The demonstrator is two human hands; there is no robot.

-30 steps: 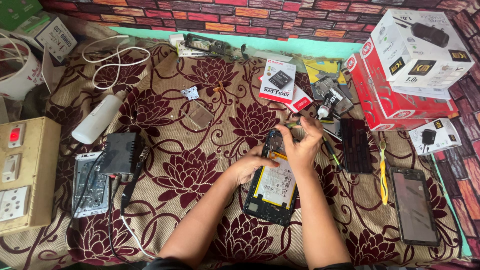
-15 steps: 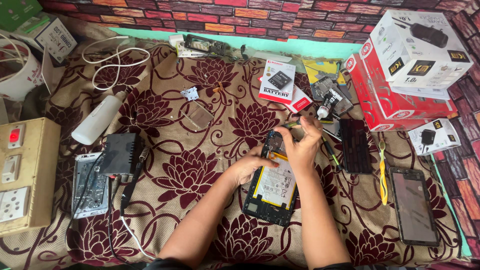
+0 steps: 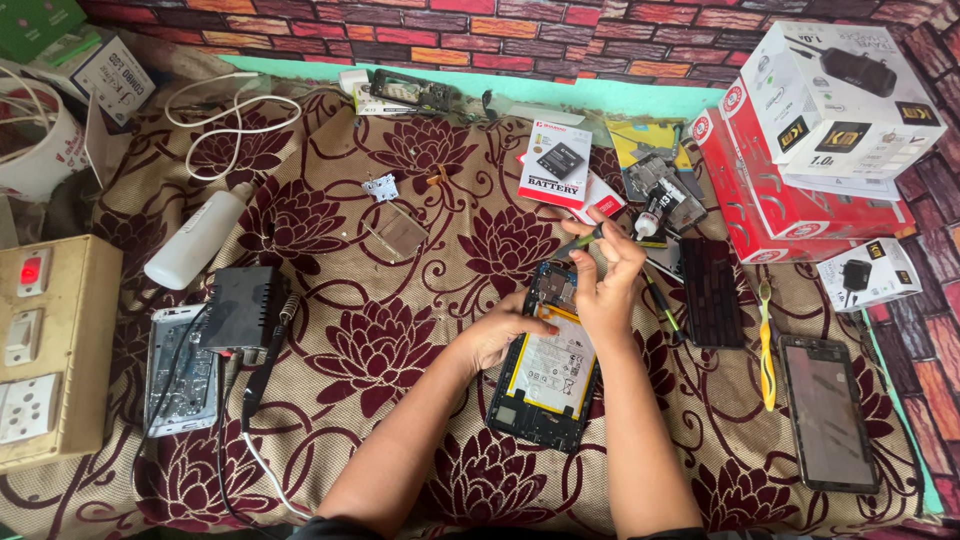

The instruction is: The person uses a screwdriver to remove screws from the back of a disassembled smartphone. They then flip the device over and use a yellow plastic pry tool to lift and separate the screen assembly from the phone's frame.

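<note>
Head view: red-and-white battery package [image 3: 554, 165] beyond right hand [image 3: 606, 285], screwdriver [image 3: 583, 240].

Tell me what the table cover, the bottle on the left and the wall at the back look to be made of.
Table cover: woven fabric, matte; it wrinkles and carries a printed maroon flower pattern.
Bottle: probably plastic, white, opaque and smooth, with a soft sheen.
Wall: looks like brick, though its flat, many-coloured blocks may be printed brick-pattern sheet.

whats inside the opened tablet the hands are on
Inside the tablet: a white battery with yellow edging, dark parts below. The left hand and right hand, holding a screwdriver, cover the top end.
</note>
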